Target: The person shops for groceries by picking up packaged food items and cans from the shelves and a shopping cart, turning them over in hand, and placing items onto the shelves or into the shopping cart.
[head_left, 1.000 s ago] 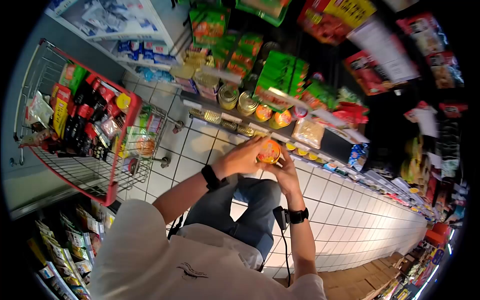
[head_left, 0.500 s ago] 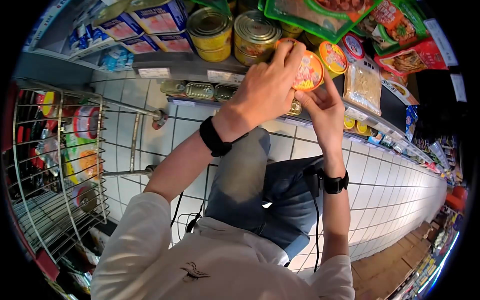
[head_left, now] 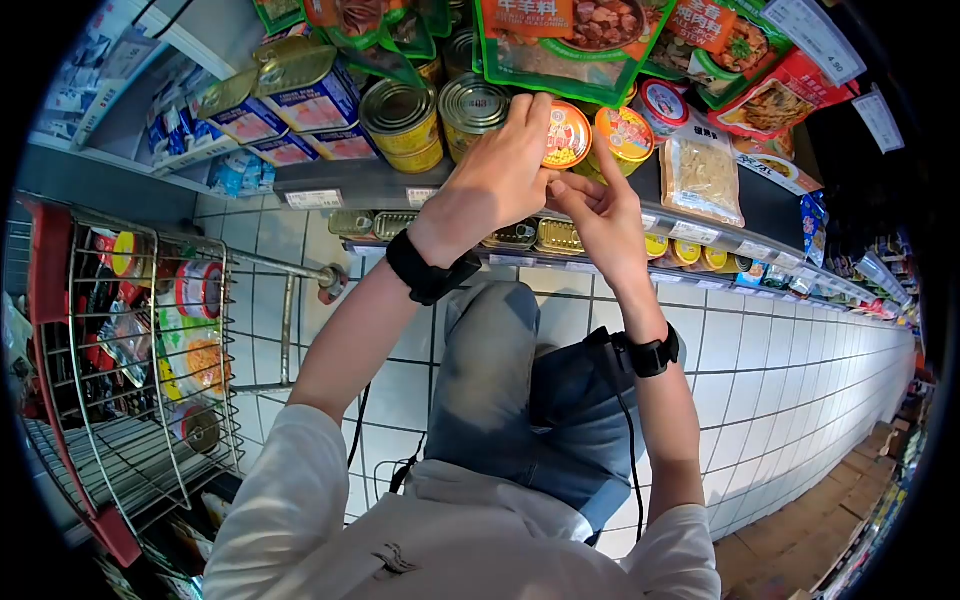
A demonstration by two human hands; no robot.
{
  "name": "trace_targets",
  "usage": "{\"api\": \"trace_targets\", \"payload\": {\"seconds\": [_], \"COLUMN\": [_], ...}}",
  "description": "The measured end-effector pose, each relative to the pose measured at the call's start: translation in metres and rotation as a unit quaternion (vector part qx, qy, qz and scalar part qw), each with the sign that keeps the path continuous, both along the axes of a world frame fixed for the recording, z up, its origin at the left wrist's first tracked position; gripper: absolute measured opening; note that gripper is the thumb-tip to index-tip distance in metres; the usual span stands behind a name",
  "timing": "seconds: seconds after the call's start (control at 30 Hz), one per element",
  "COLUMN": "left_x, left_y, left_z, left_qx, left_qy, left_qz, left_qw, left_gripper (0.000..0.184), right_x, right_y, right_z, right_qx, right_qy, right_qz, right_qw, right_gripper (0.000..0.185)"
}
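Orange-lidded can [head_left: 567,137] | left hand [head_left: 492,172] clasps it, right hand [head_left: 610,220] loosely spread alongside | I judge it rigid, fairly light, slick; best gripped round its sides

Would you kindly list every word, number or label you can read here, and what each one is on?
"牛羊料": the green bag at the top.
"SEASONING": the same bag, in smaller print.
"4.90": the price tag at upper right.
Too small or blurred to read surely: the orange-lidded tin, the red bag, the blue tins.
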State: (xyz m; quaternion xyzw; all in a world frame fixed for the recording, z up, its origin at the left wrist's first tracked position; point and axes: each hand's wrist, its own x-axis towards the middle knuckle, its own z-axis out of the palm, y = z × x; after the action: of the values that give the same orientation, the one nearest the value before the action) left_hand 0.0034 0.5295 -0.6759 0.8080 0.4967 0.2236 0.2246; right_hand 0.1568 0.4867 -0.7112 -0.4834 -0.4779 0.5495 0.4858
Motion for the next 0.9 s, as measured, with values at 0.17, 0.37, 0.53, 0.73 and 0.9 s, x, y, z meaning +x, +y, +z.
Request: {"api": "trace_targets", "payload": {"seconds": [0.17, 0.37, 0.53, 0.73, 0.9], "left_x": [0.002, 0.01, 0.01, 0.004, 0.003], "left_y": [0.005, 0.007, 0.005, 0.002, -0.012], "left_z": [0.004, 0.004, -0.008, -0.017, -0.015], "left_qx": [0.006, 0.001, 0.031, 0.099, 0.085], "left_qy": [0.037, 0.055, 0.055, 0.043, 0.048], "left_qz": [-0.008, 0.002, 0.017, -0.007, -0.002], "left_qw": [0.999, 0.998, 0.998, 0.994, 0.995], "left_gripper": [0.062, 0.057, 0.052, 0.047, 0.049], "right_x": [0.0, -0.006, -0.003, 0.004, 0.004], "right_y": [0.005, 0.007, 0.003, -0.003, -0.006], "right_z": [-0.002, 0.001, -0.003, -0.001, -0.015], "right_qx": [0.012, 0.054, 0.047, 0.063, 0.079], "right_qy": [-0.042, -0.143, -0.161, -0.146, -0.16], "right_qz": [0.002, 0.003, 0.002, -0.022, -0.019], "right_qw": [0.999, 0.988, 0.986, 0.987, 0.984], "right_gripper": [0.075, 0.081, 0.079, 0.076, 0.075]}}
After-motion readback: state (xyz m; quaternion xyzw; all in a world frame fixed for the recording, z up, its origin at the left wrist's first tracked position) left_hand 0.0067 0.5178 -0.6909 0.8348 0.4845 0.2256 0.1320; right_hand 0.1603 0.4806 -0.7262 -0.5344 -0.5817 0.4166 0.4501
